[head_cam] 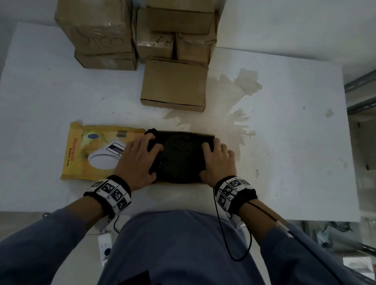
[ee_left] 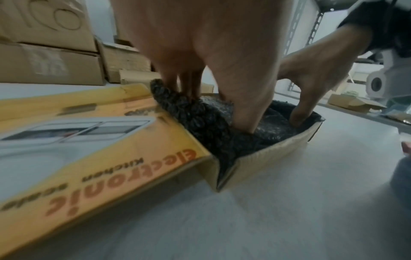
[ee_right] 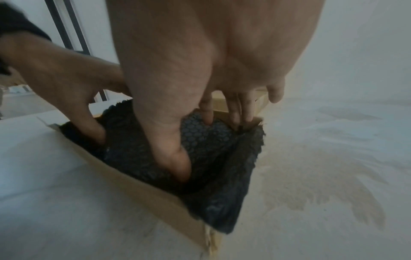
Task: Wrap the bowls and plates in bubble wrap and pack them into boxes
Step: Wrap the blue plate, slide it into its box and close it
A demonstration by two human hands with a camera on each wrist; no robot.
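Note:
A bundle wrapped in black bubble wrap (head_cam: pixel 181 157) lies inside a low open cardboard box (ee_left: pixel 266 154) near the table's front edge. The box's yellow printed lid (head_cam: pixel 85 153) is folded out flat to the left. My left hand (head_cam: pixel 138 160) presses on the bundle's left side, fingers pointing down into the wrap (ee_left: pixel 206 123). My right hand (head_cam: pixel 218 161) presses on its right side, thumb pushed into the wrap (ee_right: pixel 211 149) and fingers against the far box wall. What is under the wrap is hidden.
Several brown cardboard boxes (head_cam: pixel 174 83) stand stacked at the back of the white table (head_cam: pixel 49 94). A pale brown stain (head_cam: pixel 231 114) spreads right of the middle. Metal shelving (head_cam: pixel 375 91) stands off the right edge.

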